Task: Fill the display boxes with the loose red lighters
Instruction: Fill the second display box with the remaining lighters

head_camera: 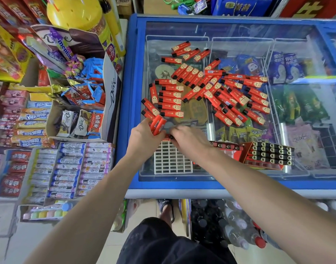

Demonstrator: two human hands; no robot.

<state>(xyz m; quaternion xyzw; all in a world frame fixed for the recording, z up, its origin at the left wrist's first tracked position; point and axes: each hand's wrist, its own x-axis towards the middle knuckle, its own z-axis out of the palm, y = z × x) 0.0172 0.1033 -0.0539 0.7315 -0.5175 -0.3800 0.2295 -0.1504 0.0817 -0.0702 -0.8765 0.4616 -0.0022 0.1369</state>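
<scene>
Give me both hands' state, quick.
Left hand: grips a few red lighters.
Right hand: fingers curled at the white tray's top edge, pinching something small and dark; cannot tell what.

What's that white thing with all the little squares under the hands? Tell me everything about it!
The white grid tray looks like plastic, divided into many small rectangular slots in rows. Nearly all the slots that show look empty, so you see through them to the dark below. It lies flat on the glass freezer lid, near its front edge, beside a red display box. Its far end is hidden under the right hand, which seems to be putting a lighter into it there.
</scene>
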